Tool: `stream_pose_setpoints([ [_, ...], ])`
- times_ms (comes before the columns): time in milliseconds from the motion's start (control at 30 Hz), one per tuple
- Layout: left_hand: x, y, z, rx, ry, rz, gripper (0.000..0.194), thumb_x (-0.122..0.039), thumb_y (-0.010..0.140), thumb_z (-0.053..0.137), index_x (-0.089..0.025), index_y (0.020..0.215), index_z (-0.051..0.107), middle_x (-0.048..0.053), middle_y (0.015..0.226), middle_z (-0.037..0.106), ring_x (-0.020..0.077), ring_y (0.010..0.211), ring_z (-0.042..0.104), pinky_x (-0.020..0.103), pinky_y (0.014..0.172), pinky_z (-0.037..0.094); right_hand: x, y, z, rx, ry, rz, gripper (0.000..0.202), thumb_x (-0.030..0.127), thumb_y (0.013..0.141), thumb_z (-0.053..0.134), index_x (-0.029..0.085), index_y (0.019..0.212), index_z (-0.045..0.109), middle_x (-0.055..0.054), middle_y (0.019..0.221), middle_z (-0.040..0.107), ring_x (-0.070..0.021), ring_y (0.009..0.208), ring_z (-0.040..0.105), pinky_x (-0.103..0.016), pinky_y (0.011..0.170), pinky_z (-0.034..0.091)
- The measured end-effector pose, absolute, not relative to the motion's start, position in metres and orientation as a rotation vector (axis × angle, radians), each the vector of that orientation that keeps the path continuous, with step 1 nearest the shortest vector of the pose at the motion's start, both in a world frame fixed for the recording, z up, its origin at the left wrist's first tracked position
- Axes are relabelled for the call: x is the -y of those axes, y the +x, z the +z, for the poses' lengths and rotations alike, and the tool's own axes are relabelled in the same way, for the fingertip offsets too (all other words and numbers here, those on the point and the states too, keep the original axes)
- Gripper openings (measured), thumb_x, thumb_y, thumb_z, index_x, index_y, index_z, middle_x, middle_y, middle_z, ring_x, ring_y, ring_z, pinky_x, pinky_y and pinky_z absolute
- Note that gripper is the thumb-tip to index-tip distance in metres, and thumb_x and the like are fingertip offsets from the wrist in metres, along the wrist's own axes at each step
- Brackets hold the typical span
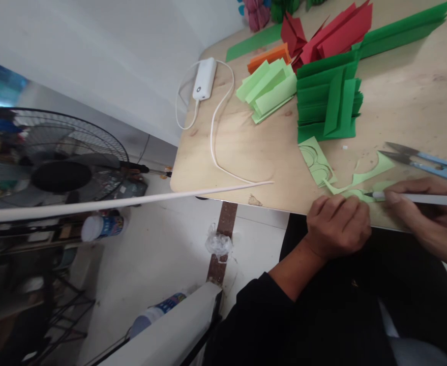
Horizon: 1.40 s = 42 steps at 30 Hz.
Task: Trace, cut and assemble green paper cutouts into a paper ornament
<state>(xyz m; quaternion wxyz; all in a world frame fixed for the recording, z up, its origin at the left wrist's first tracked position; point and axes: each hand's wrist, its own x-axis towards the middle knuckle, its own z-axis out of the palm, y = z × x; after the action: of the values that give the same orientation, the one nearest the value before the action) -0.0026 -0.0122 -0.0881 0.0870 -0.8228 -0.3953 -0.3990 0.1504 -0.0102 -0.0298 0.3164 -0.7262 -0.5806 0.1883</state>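
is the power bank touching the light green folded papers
Apart: the head view shows bare tabletop and white cable between the power bank and the light green folded papers.

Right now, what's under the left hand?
Pale green paper peeks out by the fingers of the left hand, on the table. Whatever is right under the hand is covered, so I can't see it.

White, dark-tipped pen (429, 199) at curved pale-green paper piece (356, 194)
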Motion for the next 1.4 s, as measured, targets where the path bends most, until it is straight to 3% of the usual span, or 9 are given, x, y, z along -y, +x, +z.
stream_pose_setpoints([
  [167,0.017,-0.003,-0.096,1.21,-2.566,-0.956,0.028,-0.028,0.084,0.049,-0.018,0.1,0.07,0.007,0.106,0.068,0.0207,0.095,0.059,0.038,0.084,0.04,0.01,0.152,-0.031,1.57,-1.932,0.444,0.037,0.061,0.072,0.05,0.025,0.072,0.06,-0.002,0.076,0.064,-0.0188,0.071,0.06,-0.036,0.067,0.047],
  [467,0.016,-0.002,-0.092,1.216,-2.527,-1.02,0.025,-0.026,0.083,0.051,-0.018,0.095,0.071,0.006,0.104,0.069,0.0197,0.092,0.059,0.036,0.083,0.042,0.011,0.153,-0.031,1.625,-1.861,0.406,0.035,0.057,0.076,0.05,0.024,0.074,0.06,-0.003,0.076,0.064,-0.0179,0.069,0.06,-0.035,0.065,0.047],
  [767,0.019,-0.003,-0.097,1.231,-2.623,-0.85,0.03,-0.029,0.086,0.048,-0.019,0.105,0.068,0.008,0.109,0.067,0.0221,0.097,0.06,0.04,0.085,0.041,0.01,0.152,-0.033,1.59,-1.887,0.438,0.035,0.058,0.074,0.051,0.024,0.073,0.061,-0.003,0.077,0.065,-0.0191,0.072,0.061,-0.036,0.067,0.048],
  [967,0.017,-0.003,-0.093,1.224,-2.527,-1.038,0.025,-0.026,0.084,0.051,-0.017,0.096,0.071,0.006,0.103,0.069,0.0193,0.093,0.059,0.036,0.083,0.042,0.01,0.153,-0.032,1.612,-1.903,0.391,0.035,0.058,0.073,0.051,0.025,0.071,0.059,-0.003,0.073,0.064,-0.0191,0.069,0.06,-0.037,0.066,0.047],
  [1167,0.018,-0.003,-0.093,1.222,-2.572,-0.944,0.026,-0.027,0.084,0.05,-0.018,0.099,0.07,0.007,0.105,0.069,0.0208,0.095,0.059,0.038,0.084,0.041,0.011,0.152,-0.033,1.663,-1.848,0.311,0.03,0.053,0.078,0.049,0.024,0.073,0.059,-0.002,0.074,0.063,-0.0174,0.065,0.059,-0.034,0.06,0.044],
  [1400,0.012,-0.002,-0.086,1.186,-2.447,-1.206,0.021,-0.024,0.081,0.053,-0.015,0.088,0.071,0.004,0.095,0.07,0.0166,0.087,0.058,0.032,0.08,0.042,0.01,0.151,-0.029,1.686,-1.858,0.301,0.029,0.052,0.076,0.051,0.025,0.069,0.057,-0.002,0.068,0.062,-0.0175,0.061,0.058,-0.033,0.056,0.041],
])
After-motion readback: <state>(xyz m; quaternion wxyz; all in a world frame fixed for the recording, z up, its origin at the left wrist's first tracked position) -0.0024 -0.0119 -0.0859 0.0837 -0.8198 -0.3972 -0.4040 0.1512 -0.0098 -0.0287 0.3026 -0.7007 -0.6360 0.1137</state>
